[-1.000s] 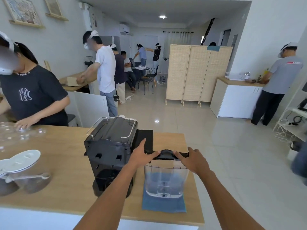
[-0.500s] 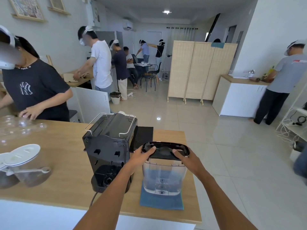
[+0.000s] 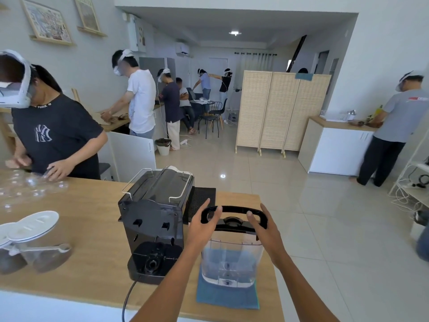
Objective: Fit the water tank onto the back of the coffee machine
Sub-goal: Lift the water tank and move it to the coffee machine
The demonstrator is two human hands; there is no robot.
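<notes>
Clear plastic forms the body of the water tank (image 3: 232,263), which stands upright on a blue cloth (image 3: 227,296) just to the right of the coffee machine (image 3: 154,219), near the right end of the wooden counter (image 3: 88,219). A black lid with a handle loop (image 3: 233,219) closes its top. The left hand (image 3: 202,225) curls around the left end of this black top and the right hand (image 3: 263,225) around the right end, fingers bent over the rim, so both hands are clamped on the tank. I judge that two hands are used because the tank is tall and must stay level when it is carried.

The coffee machine has its back turned to the person, so the black seat with the round valve (image 3: 153,263) at its base lies open to view; this is probably where the tank's bottom outlet must sit. The tank is not yet fitted. It may be just lifted off the cloth, but the view does not let me be sure. A power cord (image 3: 127,298) hangs from the machine's back over the counter edge, and it should not be caught under the tank.
</notes>
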